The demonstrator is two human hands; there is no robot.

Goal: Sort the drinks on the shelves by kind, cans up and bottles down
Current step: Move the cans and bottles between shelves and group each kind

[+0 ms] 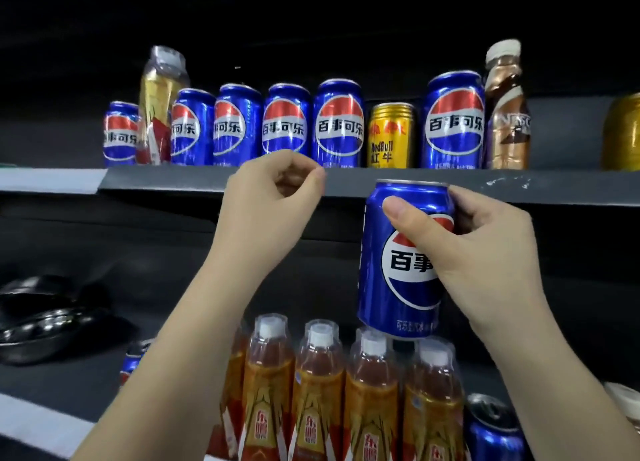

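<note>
Right hand: the right hand (485,252) grips a blue cola can (401,263), thumb across its front, fingers curled round its far side; the can is upright in the air, just below the upper shelf edge (519,187) and above the tea bottles (318,388).
Left hand: the left hand (270,204) is raised before the shelf edge, fingers curled in, holding nothing.
Upper shelf: a row of blue cans (339,124), a yellow can (391,135), a tea bottle (157,107) among the cans at left, a brown coffee bottle (507,114) at right.
Lower shelf: tea bottles in a row, another blue can (491,433) just beside them at right.
</note>
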